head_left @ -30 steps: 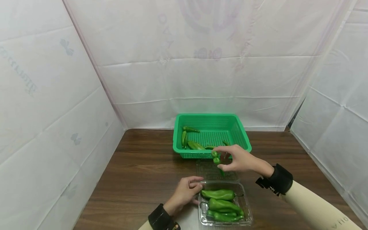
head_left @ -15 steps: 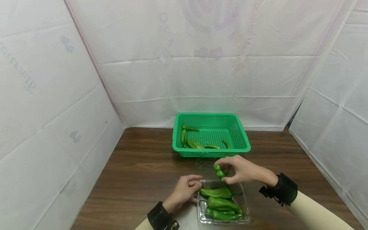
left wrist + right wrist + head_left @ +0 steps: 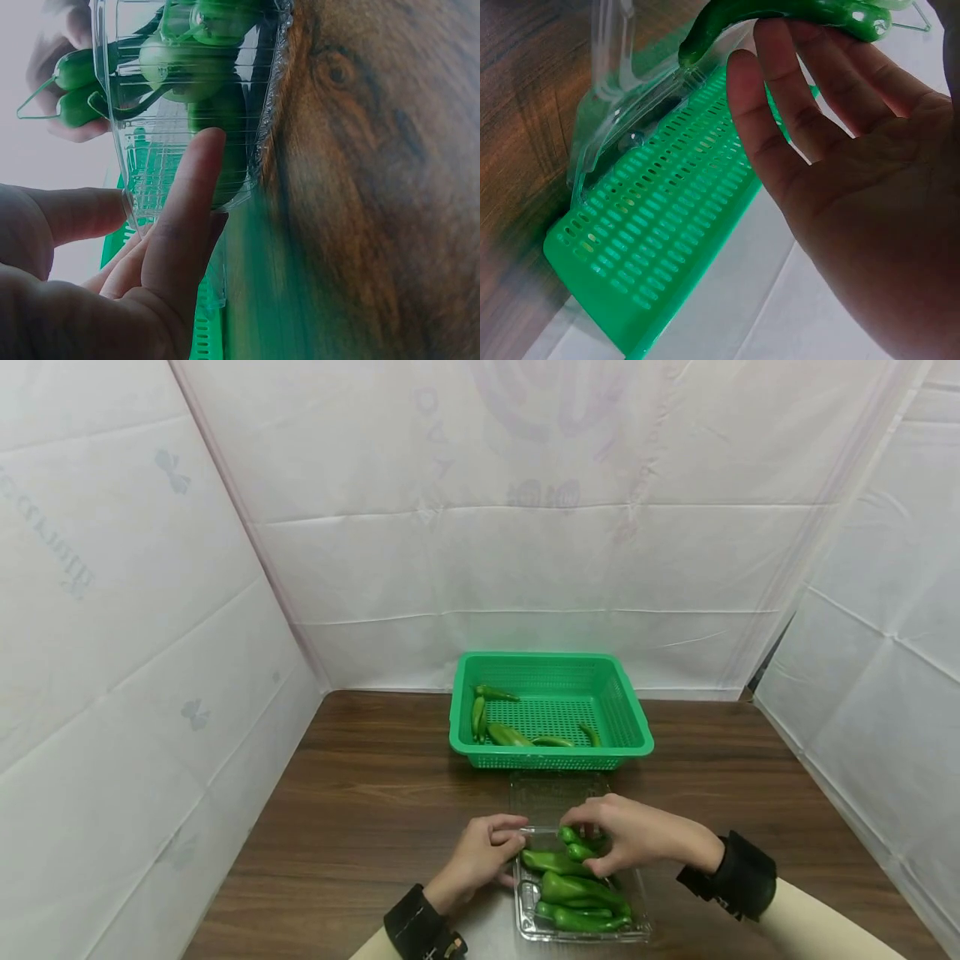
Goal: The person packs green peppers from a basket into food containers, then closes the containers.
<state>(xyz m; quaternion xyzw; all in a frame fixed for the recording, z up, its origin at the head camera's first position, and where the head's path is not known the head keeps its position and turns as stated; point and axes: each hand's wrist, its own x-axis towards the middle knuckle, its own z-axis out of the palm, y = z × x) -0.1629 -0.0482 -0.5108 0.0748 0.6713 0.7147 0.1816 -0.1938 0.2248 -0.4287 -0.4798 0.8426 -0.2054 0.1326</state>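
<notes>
In the head view a clear plastic clamshell box (image 3: 642, 910) lies with its lid (image 3: 551, 793) folded back; several green peppers (image 3: 573, 887) fill its front part. My left hand (image 3: 483, 856) pinches the box's left wall, the thumb (image 3: 90, 212) at the rim and a finger (image 3: 184, 202) along the outside. Over the box's back right part, my right hand (image 3: 637, 832) grips two small green peppers (image 3: 577, 843). Their stems stick out past the rim in the left wrist view, and one curved pepper (image 3: 772, 9) lies against the fingers (image 3: 810, 67) in the right wrist view.
Behind the box stands a green plastic basket (image 3: 633, 702) with several more peppers (image 3: 508, 735) in it. Both rest on a dark wooden table (image 3: 360, 802). White sheets (image 3: 480, 560) hang at the back and on both sides.
My right hand has come down and toward me with the two peppers, from the lid by the basket to the box. The left hand has stayed at the wall.
</notes>
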